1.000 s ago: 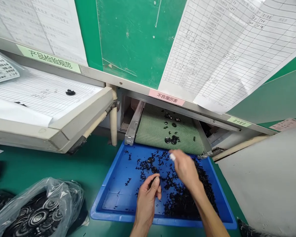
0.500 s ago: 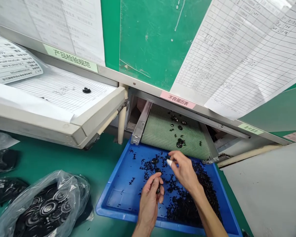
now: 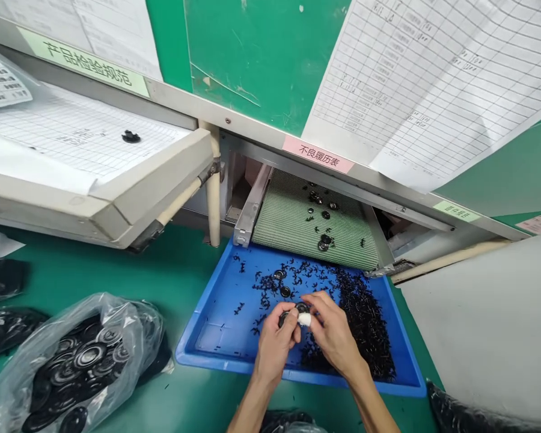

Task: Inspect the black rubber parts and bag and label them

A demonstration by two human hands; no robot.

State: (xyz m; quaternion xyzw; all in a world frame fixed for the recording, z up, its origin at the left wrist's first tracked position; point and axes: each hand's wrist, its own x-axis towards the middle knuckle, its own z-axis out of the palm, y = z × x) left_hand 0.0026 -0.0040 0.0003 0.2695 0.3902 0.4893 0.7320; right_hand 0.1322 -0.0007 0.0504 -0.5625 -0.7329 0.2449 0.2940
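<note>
Over the front half of a blue tray [image 3: 210, 337], my two hands meet. My left hand [image 3: 277, 337] is closed on a round black disc [image 3: 283, 317] with a ringed face. Pinched in my right hand [image 3: 331, 331] is another black disc [image 3: 302, 307], close beside the first; a white cover wraps one of its fingertips. Just beyond the hands, two more black discs [image 3: 285, 291] lie in the tray among small black scraps [image 3: 365, 319], which heap up on the right side.
A green conveyor belt [image 3: 288, 222] carrying discs and scraps ends over the tray's back edge. At left, a clear plastic bag [image 3: 148, 343] holds many black discs. A grey shelf [image 3: 162, 186] with papers juts out above the green table [image 3: 180, 282].
My right hand has moved down and left from near the belt's end to meet my left hand, now with a disc in its fingers. The view has shifted slightly.
</note>
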